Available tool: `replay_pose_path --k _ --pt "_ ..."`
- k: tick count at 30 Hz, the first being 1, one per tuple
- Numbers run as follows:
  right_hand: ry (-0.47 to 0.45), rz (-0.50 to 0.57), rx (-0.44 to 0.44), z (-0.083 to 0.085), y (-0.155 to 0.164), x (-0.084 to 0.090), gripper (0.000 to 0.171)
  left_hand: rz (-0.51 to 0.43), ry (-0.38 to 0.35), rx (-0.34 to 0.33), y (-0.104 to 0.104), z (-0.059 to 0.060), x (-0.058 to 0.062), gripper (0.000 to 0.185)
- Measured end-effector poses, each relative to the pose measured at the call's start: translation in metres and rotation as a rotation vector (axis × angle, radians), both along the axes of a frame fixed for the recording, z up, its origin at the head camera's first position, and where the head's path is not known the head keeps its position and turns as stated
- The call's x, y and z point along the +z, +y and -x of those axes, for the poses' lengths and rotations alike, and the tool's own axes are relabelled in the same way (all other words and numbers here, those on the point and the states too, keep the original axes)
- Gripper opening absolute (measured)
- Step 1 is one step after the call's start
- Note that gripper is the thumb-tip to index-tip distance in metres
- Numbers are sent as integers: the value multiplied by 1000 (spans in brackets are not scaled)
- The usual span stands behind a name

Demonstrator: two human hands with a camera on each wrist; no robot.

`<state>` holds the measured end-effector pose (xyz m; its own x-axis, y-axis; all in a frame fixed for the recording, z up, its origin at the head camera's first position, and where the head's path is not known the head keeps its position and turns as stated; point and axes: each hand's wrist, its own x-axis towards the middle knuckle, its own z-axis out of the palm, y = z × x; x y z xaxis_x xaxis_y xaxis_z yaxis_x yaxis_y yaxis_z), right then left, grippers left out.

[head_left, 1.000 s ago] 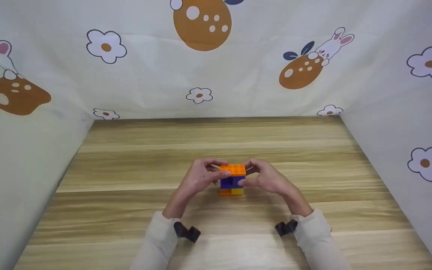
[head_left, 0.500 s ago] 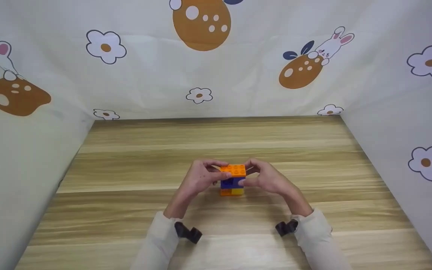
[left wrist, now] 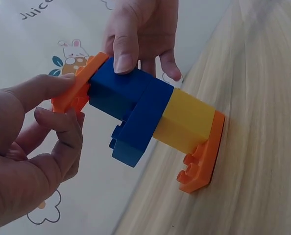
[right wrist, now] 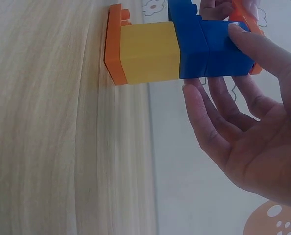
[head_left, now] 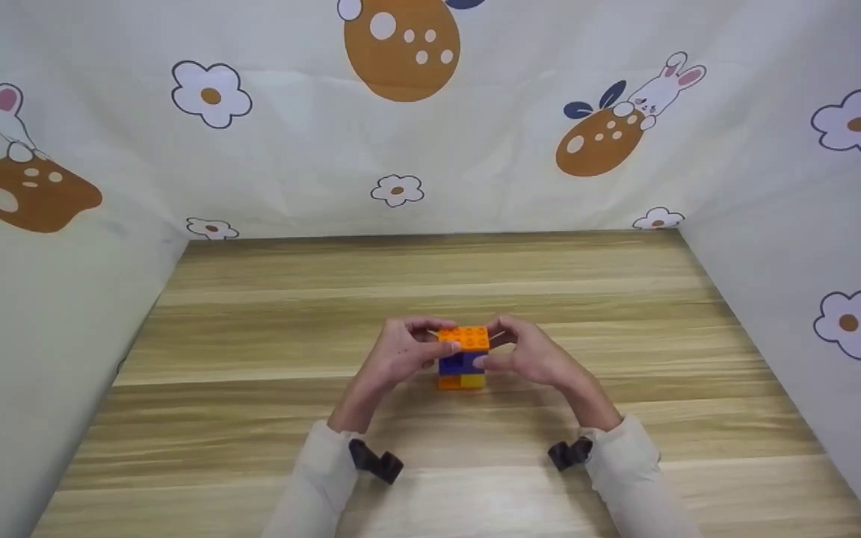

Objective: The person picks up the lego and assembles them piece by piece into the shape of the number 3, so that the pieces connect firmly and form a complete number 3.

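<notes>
One small stack of plastic bricks (head_left: pixel 463 359), orange plates top and bottom, blue over yellow between, stands mid wooden tabletop (head_left: pixel 430 284). We note barely any shift since a second ago: left hand (head_left: pixel 399 353) and right hand (head_left: pixel 529 351) still pinch the top, fingers (left wrist: pixel 124 49) curled round it.

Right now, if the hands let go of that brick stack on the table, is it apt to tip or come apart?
The brick stack probably stands: its orange base plate sits flat on the table. It looks rigid and light, being hollow plastic. The offset blue brick overhangs, so a sideways push might tip it.
</notes>
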<state>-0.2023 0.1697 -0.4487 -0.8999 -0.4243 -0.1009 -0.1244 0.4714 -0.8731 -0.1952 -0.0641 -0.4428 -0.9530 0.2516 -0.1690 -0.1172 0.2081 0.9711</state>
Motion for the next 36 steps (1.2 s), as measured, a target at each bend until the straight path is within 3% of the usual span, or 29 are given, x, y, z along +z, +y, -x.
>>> replay_pose_path --k 8,17,24,32,36 --pt "-20 2 -12 -2 -1 -1 36 15 15 -32 -1 0 -4 33" --pt "1 19 10 0 -3 -2 35 45 54 15 0 -1 -3 32" --pt "15 10 18 0 -1 -3 36 49 40 34 3 -2 3 28" --pt "8 8 18 0 0 -2 36 41 -6 43 3 -1 -1 30" --pt "11 13 18 -2 0 -2 36 63 9 49 4 -3 1 29"
